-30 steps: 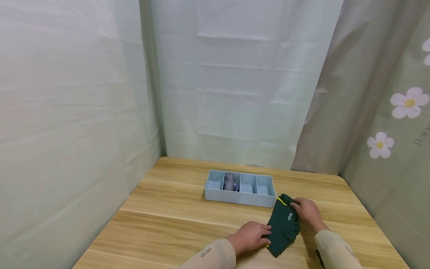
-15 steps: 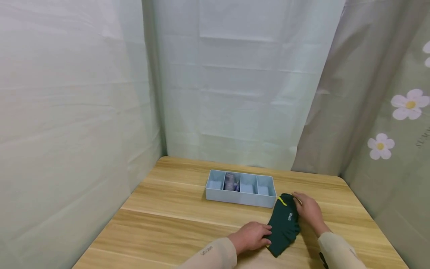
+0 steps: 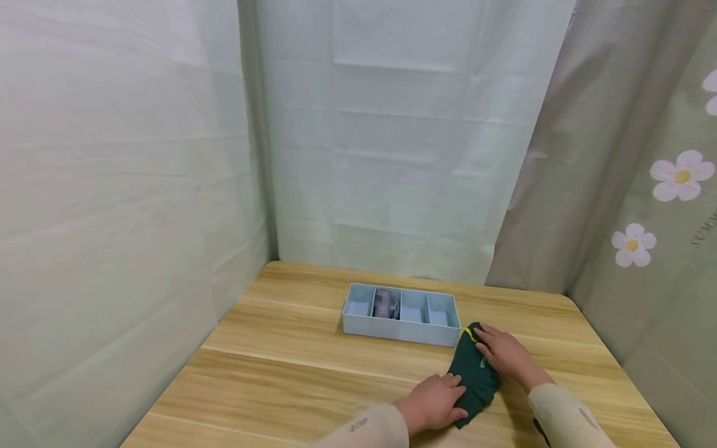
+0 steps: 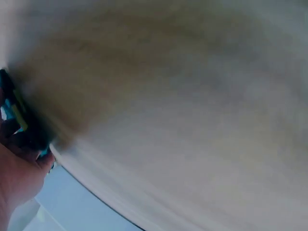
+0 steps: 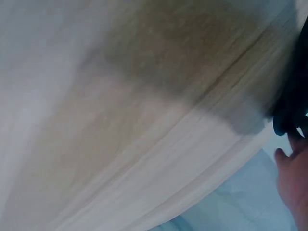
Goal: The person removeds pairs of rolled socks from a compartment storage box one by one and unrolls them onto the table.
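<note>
Lying flat on the wooden table, near its front right part, just in front of the right end of the pale blue organiser tray: dark green folded socks. Deep bottle green all over, knitted-looking, folded into a long narrow bundle running from the tray's corner back toward the person. Marked by a short yellow stripe near the far end and a small patch of white lettering beside it, too small to read. Slightly rumpled along the right edge, with rounded bumps there. Far tip touching or almost touching the tray's front right corner; cannot tell which.

Resting on the near end of the bundle, left hand, palm down, fingers together and laid over the fabric, lightly bent rather than clenched. Pressing on the far half, right hand, fingers stretched out side by side across the cloth, covering part of the lettering. Both wrists in beige sleeves.

Seen blurred in the left wrist view: a sliver of dark green with a yellow fleck against the left hand; finger posture there not to be told. Seen likewise in the right wrist view: a dark edge of the socks above the right hand.

Sitting in the tray's second compartment from the left: a greyish rolled item. Hanging around the table: pale curtains, with a flowered curtain on the right.
</note>
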Demonstrator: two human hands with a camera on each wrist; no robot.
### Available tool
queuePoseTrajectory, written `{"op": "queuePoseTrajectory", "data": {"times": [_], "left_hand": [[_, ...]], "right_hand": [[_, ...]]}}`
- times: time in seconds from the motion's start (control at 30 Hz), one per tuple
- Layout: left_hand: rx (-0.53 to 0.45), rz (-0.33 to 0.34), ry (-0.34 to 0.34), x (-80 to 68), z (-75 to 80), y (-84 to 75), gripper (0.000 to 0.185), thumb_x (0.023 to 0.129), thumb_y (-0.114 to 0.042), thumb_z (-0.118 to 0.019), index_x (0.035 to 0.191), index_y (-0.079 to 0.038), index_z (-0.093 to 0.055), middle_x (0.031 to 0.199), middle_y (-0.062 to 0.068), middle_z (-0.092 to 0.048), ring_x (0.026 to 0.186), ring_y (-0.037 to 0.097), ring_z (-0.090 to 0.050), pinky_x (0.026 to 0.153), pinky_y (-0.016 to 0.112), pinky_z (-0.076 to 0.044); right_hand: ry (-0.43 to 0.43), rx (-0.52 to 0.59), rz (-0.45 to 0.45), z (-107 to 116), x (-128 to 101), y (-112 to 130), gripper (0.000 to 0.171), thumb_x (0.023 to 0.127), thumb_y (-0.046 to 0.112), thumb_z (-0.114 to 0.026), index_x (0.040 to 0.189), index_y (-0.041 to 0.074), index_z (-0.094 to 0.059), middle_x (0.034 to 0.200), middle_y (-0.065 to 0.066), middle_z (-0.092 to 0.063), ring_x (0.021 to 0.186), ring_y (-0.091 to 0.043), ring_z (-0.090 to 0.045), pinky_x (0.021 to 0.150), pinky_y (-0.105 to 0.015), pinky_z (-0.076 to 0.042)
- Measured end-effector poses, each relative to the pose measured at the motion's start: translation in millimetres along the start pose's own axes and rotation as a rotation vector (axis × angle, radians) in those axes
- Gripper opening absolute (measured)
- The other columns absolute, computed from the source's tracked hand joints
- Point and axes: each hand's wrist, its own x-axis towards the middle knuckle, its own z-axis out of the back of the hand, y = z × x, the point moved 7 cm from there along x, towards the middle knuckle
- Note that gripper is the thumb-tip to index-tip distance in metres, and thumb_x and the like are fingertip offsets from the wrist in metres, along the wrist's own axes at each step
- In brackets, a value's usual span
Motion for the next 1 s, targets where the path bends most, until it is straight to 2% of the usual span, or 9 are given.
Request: {"op": "queuePoseTrajectory", "data": {"times": [0.1, 0.2, 0.5, 0.87, 1.0], "left_hand": [[-0.001, 0.026, 0.049, 1.5, -6.5, 0.7, 0.05, 0.101, -0.049, -0.051, 0.141, -0.021, -0.056, 0.148, -0.008, -0.047, 0.137, 0.006, -0.04, 0.109, 0.03, -0.036], [0.004, 0.021, 0.07, 2.1, -8.3, 2.0, 0.049, 0.101, -0.051, -0.05, 0.142, -0.025, -0.055, 0.15, -0.01, -0.044, 0.138, 0.004, -0.038, 0.11, 0.032, -0.035], [0.055, -0.065, 0.129, -0.7, -6.1, 9.7, 0.05, 0.1, -0.051, -0.05, 0.145, -0.028, -0.053, 0.15, -0.012, -0.043, 0.137, 0.002, -0.037, 0.111, 0.032, -0.035], [0.082, -0.129, 0.162, -6.9, -0.9, 14.7, 0.054, 0.1, -0.051, -0.051, 0.148, -0.028, -0.048, 0.154, -0.011, -0.04, 0.14, 0.002, -0.033, 0.112, 0.03, -0.032], [0.079, -0.123, 0.155, -4.2, 0.3, 18.7, 0.052, 0.099, -0.05, -0.055, 0.145, -0.028, -0.052, 0.151, -0.011, -0.044, 0.138, 0.001, -0.035, 0.112, 0.029, -0.033]], "right_hand": [[0.126, 0.034, -0.068, -9, 1, -4, 0.047, 0.103, 0.024, -0.052, 0.14, -0.004, -0.051, 0.145, -0.032, -0.043, 0.131, -0.049, -0.042, 0.104, -0.069, -0.029], [0.182, 0.041, -0.107, -15, 1, -9, 0.048, 0.104, 0.027, -0.049, 0.142, -0.003, -0.049, 0.147, -0.032, -0.039, 0.134, -0.051, -0.038, 0.104, -0.073, -0.024], [0.236, 0.042, -0.147, -20, 5, -19, 0.047, 0.106, 0.027, -0.044, 0.144, 0.0, -0.048, 0.149, -0.032, -0.036, 0.134, -0.053, -0.035, 0.102, -0.076, -0.021], [0.272, 0.081, -0.262, -20, 1, -30, 0.055, 0.107, 0.036, -0.039, 0.15, 0.002, -0.039, 0.152, -0.036, -0.026, 0.136, -0.058, -0.026, 0.103, -0.078, -0.013], [0.226, 0.069, -0.209, -16, 3, -25, 0.051, 0.105, 0.033, -0.046, 0.145, 0.002, -0.047, 0.148, -0.038, -0.031, 0.134, -0.057, -0.03, 0.103, -0.077, -0.017]]}}
